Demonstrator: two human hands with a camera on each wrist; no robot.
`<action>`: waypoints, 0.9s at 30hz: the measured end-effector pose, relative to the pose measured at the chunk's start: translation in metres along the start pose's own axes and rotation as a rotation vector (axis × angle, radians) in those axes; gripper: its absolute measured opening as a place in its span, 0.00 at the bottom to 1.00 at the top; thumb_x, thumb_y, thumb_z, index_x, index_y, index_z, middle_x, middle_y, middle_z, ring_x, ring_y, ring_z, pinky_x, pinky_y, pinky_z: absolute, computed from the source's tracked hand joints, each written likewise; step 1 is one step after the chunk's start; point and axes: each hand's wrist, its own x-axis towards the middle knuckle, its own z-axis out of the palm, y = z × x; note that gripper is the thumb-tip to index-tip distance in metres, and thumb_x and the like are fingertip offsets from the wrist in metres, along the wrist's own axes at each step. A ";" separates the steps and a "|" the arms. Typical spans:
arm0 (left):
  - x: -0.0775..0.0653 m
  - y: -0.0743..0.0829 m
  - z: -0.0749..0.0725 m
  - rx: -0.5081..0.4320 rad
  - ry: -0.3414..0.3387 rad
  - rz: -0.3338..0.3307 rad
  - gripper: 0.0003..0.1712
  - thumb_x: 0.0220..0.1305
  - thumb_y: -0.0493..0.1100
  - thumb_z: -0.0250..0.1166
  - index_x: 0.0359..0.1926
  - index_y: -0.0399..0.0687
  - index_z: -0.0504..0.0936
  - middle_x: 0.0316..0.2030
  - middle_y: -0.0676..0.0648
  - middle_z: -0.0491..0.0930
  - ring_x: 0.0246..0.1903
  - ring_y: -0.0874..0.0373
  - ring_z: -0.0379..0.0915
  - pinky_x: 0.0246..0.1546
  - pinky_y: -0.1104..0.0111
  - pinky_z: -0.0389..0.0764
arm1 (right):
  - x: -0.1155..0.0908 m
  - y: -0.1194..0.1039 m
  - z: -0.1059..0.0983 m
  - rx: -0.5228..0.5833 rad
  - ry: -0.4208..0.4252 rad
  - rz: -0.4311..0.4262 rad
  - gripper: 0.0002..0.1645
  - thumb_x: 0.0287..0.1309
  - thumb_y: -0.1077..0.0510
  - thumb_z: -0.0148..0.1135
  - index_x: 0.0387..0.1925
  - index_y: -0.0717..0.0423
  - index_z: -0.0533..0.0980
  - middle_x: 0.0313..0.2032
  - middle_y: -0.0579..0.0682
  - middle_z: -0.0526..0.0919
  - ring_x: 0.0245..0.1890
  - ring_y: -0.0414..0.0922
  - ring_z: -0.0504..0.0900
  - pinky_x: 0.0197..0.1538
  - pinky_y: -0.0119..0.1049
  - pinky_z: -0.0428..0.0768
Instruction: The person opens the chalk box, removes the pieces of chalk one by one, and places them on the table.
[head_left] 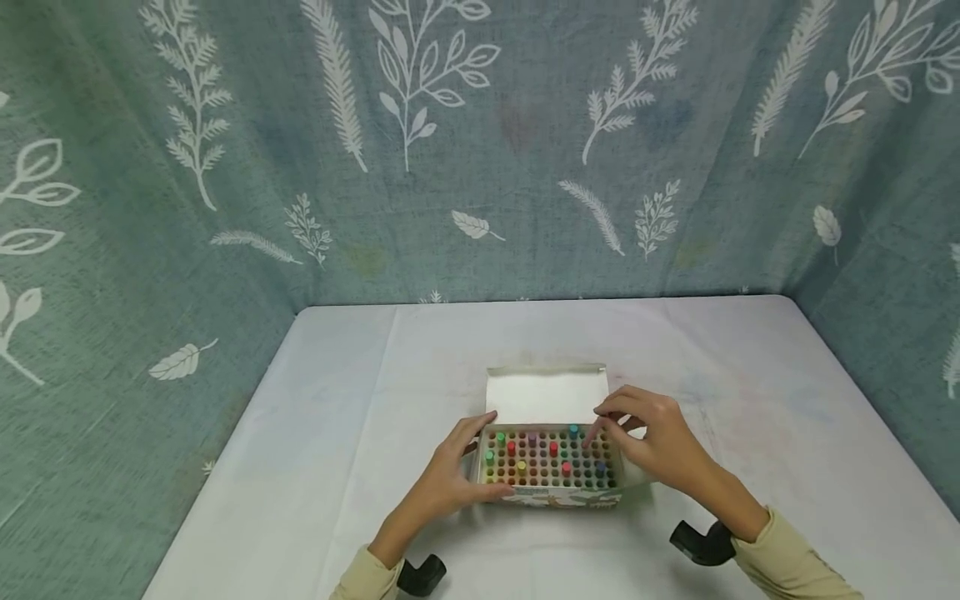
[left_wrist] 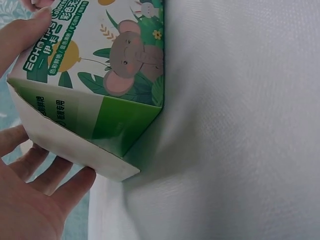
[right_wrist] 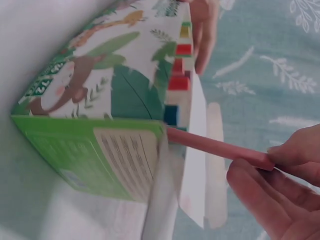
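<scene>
An open chalk box (head_left: 562, 500) stands on the table, its top a grid of holes with several coloured chalk sticks poking out. My left hand (head_left: 455, 471) holds the box at its left end, thumb along the front and fingers at the back corner. In the left wrist view, those fingers (left_wrist: 75, 187) lie against a raised side flap (left_wrist: 75, 142). With thumb and fingertips, my right hand (head_left: 660, 437) pinches the upper end of a pink chalk stick (right_wrist: 215, 146) over the box's right part. The stick slants, its lower end at the holes.
The box's white lid (head_left: 547, 396) stands raised at the back. A white cloth covers the table (head_left: 337, 375), and a leaf-patterned curtain (head_left: 510, 167) hangs behind and along both sides. Black wrist mounts (head_left: 702, 543) sit below both wrists.
</scene>
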 end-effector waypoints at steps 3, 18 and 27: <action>-0.001 0.000 0.001 -0.017 -0.007 -0.002 0.52 0.41 0.57 0.70 0.65 0.55 0.54 0.59 0.51 0.59 0.58 0.53 0.56 0.52 0.54 0.68 | 0.000 0.002 -0.006 0.007 0.024 0.005 0.14 0.41 0.72 0.64 0.31 0.55 0.79 0.31 0.45 0.79 0.28 0.38 0.78 0.26 0.22 0.77; -0.001 0.031 -0.009 -0.130 0.004 -0.009 0.49 0.42 0.43 0.72 0.64 0.42 0.56 0.57 0.39 0.59 0.58 0.43 0.55 0.52 0.49 0.65 | -0.012 0.020 -0.043 0.166 0.111 0.240 0.13 0.44 0.73 0.62 0.35 0.60 0.79 0.33 0.54 0.80 0.31 0.42 0.81 0.34 0.28 0.79; -0.003 0.031 -0.009 -0.166 0.006 0.008 0.48 0.43 0.42 0.71 0.64 0.43 0.56 0.58 0.39 0.59 0.58 0.43 0.54 0.52 0.49 0.66 | -0.011 0.011 -0.059 0.137 0.137 0.364 0.11 0.47 0.74 0.59 0.36 0.66 0.77 0.33 0.61 0.80 0.29 0.48 0.81 0.35 0.27 0.79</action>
